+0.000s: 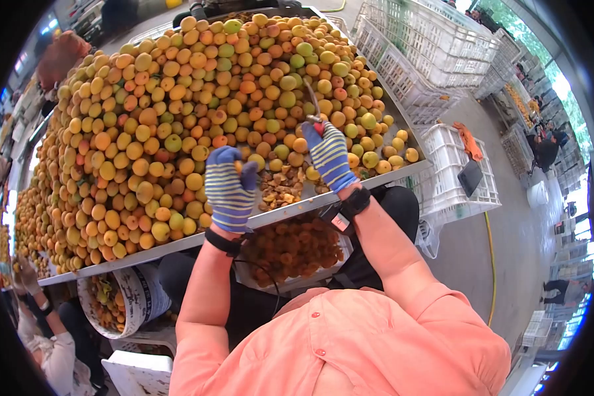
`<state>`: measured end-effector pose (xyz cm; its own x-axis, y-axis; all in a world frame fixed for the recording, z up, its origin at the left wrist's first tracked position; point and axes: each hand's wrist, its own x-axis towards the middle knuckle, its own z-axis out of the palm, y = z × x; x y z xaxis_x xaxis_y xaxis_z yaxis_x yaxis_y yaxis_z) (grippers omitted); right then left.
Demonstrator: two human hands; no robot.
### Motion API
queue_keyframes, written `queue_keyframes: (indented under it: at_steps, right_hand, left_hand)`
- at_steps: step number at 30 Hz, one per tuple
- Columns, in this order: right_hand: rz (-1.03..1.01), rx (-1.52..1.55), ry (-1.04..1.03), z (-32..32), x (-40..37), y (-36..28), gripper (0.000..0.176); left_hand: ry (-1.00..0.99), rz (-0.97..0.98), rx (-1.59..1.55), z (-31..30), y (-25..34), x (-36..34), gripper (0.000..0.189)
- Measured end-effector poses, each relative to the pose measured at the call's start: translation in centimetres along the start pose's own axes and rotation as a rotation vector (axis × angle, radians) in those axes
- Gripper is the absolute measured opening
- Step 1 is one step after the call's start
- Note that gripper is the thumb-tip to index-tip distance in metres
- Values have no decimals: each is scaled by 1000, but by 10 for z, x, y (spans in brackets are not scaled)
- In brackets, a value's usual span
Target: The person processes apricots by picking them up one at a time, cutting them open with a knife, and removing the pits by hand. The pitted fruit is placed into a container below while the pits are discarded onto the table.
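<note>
My left hand point(230, 188), in a blue and yellow striped glove, is closed above the near edge of the metal table point(270, 216). A bit of an orange apricot point(238, 167) shows between its thumb and fingers. My right hand point(331, 158), gloved alike, grips a knife point(313, 99) with a thin curved blade and a red handle; the blade points away from me. A large heap of apricots point(158, 138) in yellow, orange and green covers the table. Between my hands lie brown-orange cut pieces and pits point(282, 188) near the edge.
Below the table edge, a crate point(297, 254) of halved apricots stands between my knees. A white bucket point(142, 300) with fruit scraps is at left. Stacked white crates point(435, 49) and a crate with an orange glove point(467, 140) stand right. Another person's gloved hand point(28, 277) is far left.
</note>
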<state>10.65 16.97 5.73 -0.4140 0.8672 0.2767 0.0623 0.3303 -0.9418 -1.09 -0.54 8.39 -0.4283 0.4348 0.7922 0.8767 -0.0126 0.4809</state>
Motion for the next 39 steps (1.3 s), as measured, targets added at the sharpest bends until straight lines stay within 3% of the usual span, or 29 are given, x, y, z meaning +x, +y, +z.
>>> queue_keyframes:
  at_steps: [1, 4, 7, 9, 11, 15, 18, 20, 22, 23, 24, 25, 27, 29, 34, 37, 38, 39]
  right_hand:
    - [-65, -186, 37, -13, 2, -15, 33]
    - [-20, -329, 47, -34, 25, 3, 39]
    - [-31, -620, -144, -42, 22, -11, 42]
    - [13, -765, -311, -34, 28, 5, 45]
    - [-55, -910, -463, -28, 25, 1, 44]
    - [-195, -1096, -614, -15, 27, 8, 30]
    - [-236, -1109, -663, -10, 31, 21, 35]
    - [-177, -903, -631, -13, 30, 19, 38]
    - [-175, -657, -579, -10, 31, 25, 45]
    - [-28, -509, -597, -12, 30, 29, 45]
    - [122, -358, -610, -14, 22, 11, 46]
    - [270, -202, -615, -17, 13, -10, 46]
    - [375, 26, -689, -24, -5, -46, 41]
    - [424, 194, -768, -27, -19, -60, 38]
    - [148, 201, -791, -1, -41, -47, 39]
    - [-128, -249, -574, 2, -45, -41, 43]
    - [-205, -364, -475, 4, -50, -37, 39]
    - [-168, -275, -465, 4, -53, -34, 36]
  left_hand:
    - [33, 11, 17, -1, -2, 2, 20]
    - [-99, -473, -345, -2, 3, -8, 16]
    - [-555, -808, -796, -4, 10, -15, 13]
    - [-961, -760, -784, -8, 33, -23, 12]
    - [-1228, -556, -649, -2, 44, -44, 16]
    - [-1538, -290, -444, 18, 44, -72, 26]
    - [-1476, -266, -255, 21, 42, -77, 29]
    - [-1402, -267, -199, 22, 37, -84, 32]
    - [-1371, -312, -379, 15, 34, -77, 34]
    - [-1353, -336, -470, 12, 32, -75, 35]
    - [-1334, -431, -673, 13, 25, -70, 35]
    - [-1275, -824, -881, 1, 40, -47, 31]
    - [-918, -1011, -1072, 6, 26, -35, 33]
    - [-468, -1076, -1293, 22, 7, -43, 41]
    - [-387, -1091, -1708, 13, 1, -37, 48]
    - [-217, -1235, -1719, 17, -8, -45, 47]
    - [-161, -1196, -1699, 17, -10, -46, 43]
    - [-166, -1190, -1706, 16, -12, -45, 41]
